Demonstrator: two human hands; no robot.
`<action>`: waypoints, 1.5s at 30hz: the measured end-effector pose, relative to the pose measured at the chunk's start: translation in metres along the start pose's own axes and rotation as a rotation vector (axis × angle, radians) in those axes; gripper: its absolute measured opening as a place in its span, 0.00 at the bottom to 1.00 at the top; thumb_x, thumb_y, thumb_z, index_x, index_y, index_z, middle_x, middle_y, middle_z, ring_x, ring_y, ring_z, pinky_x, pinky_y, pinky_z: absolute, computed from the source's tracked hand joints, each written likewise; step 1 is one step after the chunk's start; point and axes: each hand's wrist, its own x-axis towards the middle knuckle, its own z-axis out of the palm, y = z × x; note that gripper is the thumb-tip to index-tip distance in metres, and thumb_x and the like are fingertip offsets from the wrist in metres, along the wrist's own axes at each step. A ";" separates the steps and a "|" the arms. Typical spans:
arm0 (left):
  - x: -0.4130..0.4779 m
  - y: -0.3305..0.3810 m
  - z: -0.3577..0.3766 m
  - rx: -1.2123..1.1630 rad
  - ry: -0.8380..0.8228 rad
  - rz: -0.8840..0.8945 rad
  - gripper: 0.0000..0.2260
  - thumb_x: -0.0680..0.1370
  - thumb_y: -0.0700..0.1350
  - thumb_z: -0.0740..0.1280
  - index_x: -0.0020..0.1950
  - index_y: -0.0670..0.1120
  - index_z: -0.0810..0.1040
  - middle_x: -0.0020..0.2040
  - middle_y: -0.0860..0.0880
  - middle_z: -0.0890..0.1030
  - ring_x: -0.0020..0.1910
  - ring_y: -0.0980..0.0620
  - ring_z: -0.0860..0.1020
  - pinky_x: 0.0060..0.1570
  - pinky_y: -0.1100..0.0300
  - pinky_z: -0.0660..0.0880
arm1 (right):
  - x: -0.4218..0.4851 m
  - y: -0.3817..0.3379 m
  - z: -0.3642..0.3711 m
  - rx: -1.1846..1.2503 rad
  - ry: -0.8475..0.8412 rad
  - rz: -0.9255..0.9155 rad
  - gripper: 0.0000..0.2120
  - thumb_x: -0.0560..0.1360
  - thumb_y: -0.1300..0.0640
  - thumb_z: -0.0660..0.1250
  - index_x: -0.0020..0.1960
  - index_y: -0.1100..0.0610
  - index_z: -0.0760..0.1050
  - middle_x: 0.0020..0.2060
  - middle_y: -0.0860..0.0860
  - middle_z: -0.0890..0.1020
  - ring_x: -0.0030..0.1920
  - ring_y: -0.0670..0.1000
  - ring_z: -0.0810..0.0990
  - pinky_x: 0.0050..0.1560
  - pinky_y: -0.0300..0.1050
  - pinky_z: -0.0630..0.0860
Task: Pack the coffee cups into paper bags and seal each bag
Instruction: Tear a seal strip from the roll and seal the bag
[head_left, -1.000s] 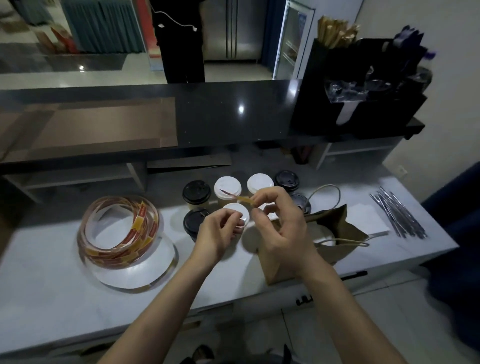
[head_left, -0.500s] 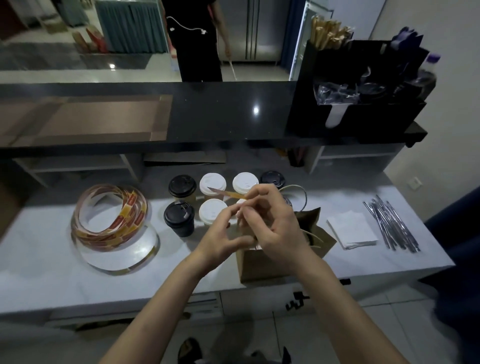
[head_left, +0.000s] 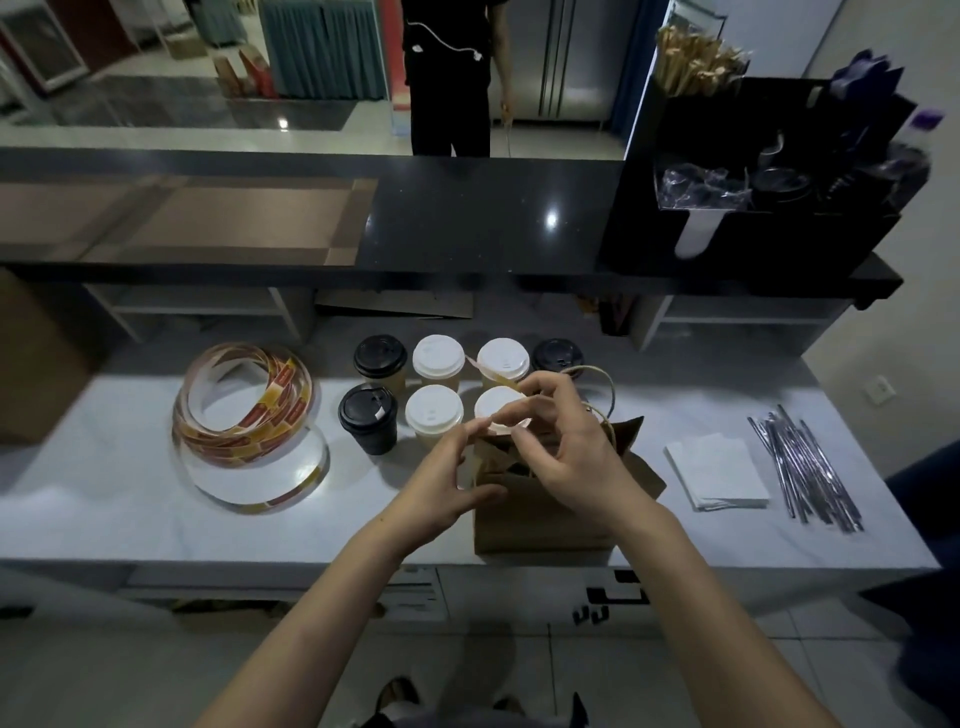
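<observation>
Left grip relaxed, right grip pinching

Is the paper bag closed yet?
Open. The top edges of the paper bag stand apart, a dark gap between them. The right hand pinches a sticker strip above it.

- Your paper bag looks like matt brown kraft, creased.
- The cup lids in front of you look like smooth plastic.
- The black counter is glossy and mirrors the lights.
- The thin sticks at your right have a shiny, film-like finish.
</observation>
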 end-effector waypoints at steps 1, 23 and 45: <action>0.001 -0.001 0.001 0.015 0.015 0.004 0.34 0.75 0.47 0.79 0.77 0.54 0.68 0.74 0.57 0.72 0.74 0.60 0.69 0.77 0.47 0.67 | 0.001 0.004 0.000 -0.031 -0.013 0.002 0.20 0.81 0.63 0.68 0.66 0.47 0.65 0.55 0.42 0.86 0.53 0.49 0.85 0.56 0.54 0.82; 0.006 -0.008 -0.002 0.034 0.097 0.033 0.08 0.78 0.45 0.76 0.56 0.52 0.85 0.52 0.58 0.83 0.57 0.61 0.79 0.64 0.59 0.76 | 0.002 0.048 0.013 -0.414 -0.152 0.024 0.35 0.76 0.61 0.76 0.70 0.41 0.57 0.49 0.44 0.79 0.53 0.46 0.76 0.54 0.38 0.72; 0.010 -0.021 0.007 -0.147 0.172 -0.101 0.04 0.77 0.40 0.76 0.49 0.48 0.87 0.44 0.55 0.86 0.49 0.57 0.84 0.56 0.56 0.80 | 0.003 0.048 0.016 -0.215 -0.020 0.059 0.24 0.76 0.60 0.76 0.66 0.48 0.67 0.51 0.46 0.76 0.49 0.48 0.77 0.52 0.38 0.75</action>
